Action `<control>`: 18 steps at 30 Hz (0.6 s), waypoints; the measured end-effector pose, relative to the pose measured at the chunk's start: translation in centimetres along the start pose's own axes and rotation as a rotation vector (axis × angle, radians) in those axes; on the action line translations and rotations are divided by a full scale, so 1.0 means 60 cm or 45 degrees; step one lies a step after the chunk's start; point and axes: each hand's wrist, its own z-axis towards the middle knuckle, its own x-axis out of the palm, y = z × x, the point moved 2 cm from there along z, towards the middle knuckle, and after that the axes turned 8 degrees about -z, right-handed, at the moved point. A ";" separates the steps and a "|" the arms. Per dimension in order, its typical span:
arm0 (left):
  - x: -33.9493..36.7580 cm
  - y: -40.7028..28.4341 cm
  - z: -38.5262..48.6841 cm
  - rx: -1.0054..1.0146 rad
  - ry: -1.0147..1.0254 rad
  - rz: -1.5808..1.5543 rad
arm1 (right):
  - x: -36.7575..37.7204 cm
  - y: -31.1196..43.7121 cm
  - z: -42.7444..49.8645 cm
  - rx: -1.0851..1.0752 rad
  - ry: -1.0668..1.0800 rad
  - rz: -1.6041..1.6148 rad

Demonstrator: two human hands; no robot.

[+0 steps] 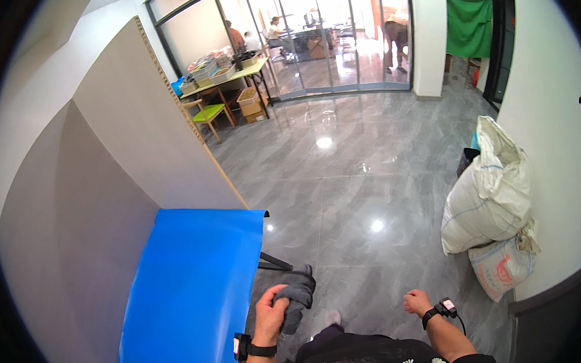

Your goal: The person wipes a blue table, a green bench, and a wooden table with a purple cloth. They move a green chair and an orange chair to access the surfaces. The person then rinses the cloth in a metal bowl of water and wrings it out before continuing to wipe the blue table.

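My left hand point(272, 312) grips a bunched dark grey cloth point(297, 296) beside the right edge of a table covered with a blue sheet point(197, 287). The cloth hangs over the floor, in front of my body. Out to the right, my right hand point(417, 302) is curled in the air above the floor, with nothing visible in it. Each wrist wears a black strap with a small device.
Grey partition panels point(119, 152) border the blue table. Woven white sacks point(491, 199) lean on the right wall. Farther off stand a table with bins point(244, 73), a wooden chair point(210, 111) and glass doors point(337, 44), with several people beyond.
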 end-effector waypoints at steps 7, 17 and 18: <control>-0.009 -0.158 0.236 0.614 -0.227 -0.112 | 0.071 0.096 0.083 0.091 0.171 -0.187; 0.009 -0.428 0.491 1.537 -0.806 0.403 | 0.034 0.016 0.232 0.136 0.207 -0.869; 0.010 -0.431 0.518 1.577 -0.918 0.633 | 0.031 0.002 0.262 0.088 0.233 -0.985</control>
